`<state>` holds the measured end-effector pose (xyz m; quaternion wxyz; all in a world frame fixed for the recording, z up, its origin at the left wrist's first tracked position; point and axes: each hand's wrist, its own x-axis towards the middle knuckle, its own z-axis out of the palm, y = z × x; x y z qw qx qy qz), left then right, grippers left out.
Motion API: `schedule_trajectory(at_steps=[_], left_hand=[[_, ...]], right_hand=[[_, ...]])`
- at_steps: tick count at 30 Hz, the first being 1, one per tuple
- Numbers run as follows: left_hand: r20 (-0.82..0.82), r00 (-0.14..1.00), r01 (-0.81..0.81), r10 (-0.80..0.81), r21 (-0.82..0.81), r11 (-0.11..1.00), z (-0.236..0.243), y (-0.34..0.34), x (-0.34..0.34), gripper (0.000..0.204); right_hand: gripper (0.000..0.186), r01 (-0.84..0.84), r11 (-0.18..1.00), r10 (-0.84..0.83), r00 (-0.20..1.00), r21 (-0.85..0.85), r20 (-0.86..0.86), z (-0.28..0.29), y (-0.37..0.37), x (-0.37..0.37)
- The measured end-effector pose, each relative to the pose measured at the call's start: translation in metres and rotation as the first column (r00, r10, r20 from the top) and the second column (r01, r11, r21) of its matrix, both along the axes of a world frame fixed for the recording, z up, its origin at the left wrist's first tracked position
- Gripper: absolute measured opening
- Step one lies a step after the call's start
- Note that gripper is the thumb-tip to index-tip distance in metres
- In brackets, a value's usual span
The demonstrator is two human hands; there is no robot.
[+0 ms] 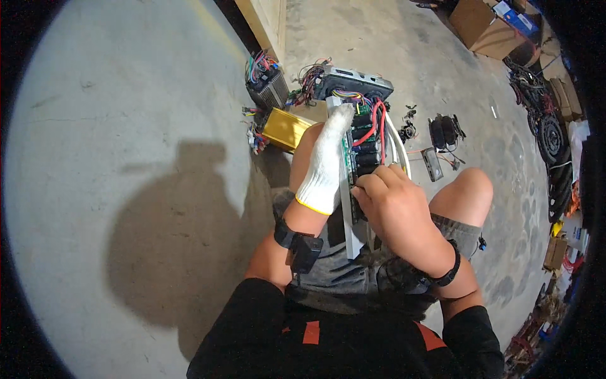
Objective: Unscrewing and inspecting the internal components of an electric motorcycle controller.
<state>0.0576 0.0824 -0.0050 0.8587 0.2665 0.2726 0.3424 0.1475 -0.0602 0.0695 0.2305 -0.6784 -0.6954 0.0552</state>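
A green circuit board (346,153) with a row of black cylindrical capacitors (367,146) stands tilted over my lap, fixed along a silver metal plate (351,232). Thick red wires (380,120) and white cables (397,142) run from its far end. In a white knit glove, my left hand (329,151) grips the plate and board from the left side, thumb lying along the edge. My bare right hand (396,202) is closed, with thumb and forefinger pinched together against the near part of the board. What sits between those fingertips is hidden.
Just beyond the board lies a black-and-silver housing (356,81). A gold metal box (286,129) and a finned controller (269,88) with loose wires are at the left. Black parts (445,131) and a small metal piece (432,164) lie right. Cardboard boxes (485,28) and coiled cables line the far right.
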Motion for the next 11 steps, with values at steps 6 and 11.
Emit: schedule_trajectory(at_steps=[6,11], left_hand=[[0.009,0.999,-0.048,0.049,-0.062,0.997,0.0063,-0.0057,0.0016,0.034],[0.004,0.994,-0.104,0.105,-0.061,0.993,0.0056,-0.0077,0.0057,0.042]], right_hand=[[0.016,0.011,1.0,-0.01,0.998,0.023,-0.064,-0.002,-0.0025,0.0019],[0.014,0.026,0.999,-0.024,0.998,0.034,-0.062,-0.002,-0.0051,0.0013]])
